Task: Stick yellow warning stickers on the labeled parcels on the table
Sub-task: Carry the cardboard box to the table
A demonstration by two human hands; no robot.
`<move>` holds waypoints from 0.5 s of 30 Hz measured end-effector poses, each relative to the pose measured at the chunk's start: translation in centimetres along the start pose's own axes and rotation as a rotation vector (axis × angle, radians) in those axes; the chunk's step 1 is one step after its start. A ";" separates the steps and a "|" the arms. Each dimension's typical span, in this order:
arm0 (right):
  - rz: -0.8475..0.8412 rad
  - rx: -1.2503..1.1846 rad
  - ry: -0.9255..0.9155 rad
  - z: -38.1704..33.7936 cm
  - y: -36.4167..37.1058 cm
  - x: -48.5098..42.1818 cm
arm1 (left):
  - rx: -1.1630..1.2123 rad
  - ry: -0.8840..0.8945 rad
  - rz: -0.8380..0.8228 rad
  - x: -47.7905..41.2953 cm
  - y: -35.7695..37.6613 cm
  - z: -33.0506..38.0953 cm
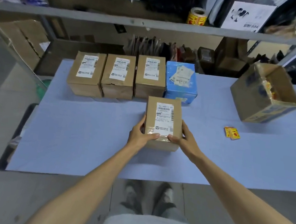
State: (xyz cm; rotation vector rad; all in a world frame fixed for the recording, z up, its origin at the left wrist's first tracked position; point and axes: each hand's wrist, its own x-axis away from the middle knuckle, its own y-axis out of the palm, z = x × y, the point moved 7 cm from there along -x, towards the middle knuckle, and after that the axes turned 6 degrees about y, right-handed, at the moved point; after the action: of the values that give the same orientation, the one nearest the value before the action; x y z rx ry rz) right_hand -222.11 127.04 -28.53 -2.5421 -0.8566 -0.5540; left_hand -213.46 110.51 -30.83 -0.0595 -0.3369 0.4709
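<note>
We hold the labeled brown parcel at the desk's centre, the left hand and the right hand each grasping one side, thumbs on its near top edge. We judge this the positioning step; no yellow sticker shows on it. Next, one hand must release and reach the loose yellow warning stickers lying well apart to the right. Four more parcels wait in the back row.
</note>
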 end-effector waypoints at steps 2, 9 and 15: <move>0.022 -0.021 0.031 0.6 -0.6 -0.6 | -0.002 -0.003 -0.007 -0.6 0.4 0.0; 0.041 0.011 0.122 1.7 -3.5 -3.3 | 0.000 -0.026 0.005 -1.8 3.1 -0.1; -0.046 0.039 0.081 2.4 -5.6 -4.4 | 0.018 -0.061 0.014 -2.7 5.7 0.5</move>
State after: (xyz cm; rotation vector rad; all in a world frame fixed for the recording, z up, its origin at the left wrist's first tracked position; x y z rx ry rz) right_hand -228.37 130.21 -31.35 -2.4527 -0.8902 -0.6437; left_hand -218.39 114.29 -31.92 -0.0302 -0.3925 0.4898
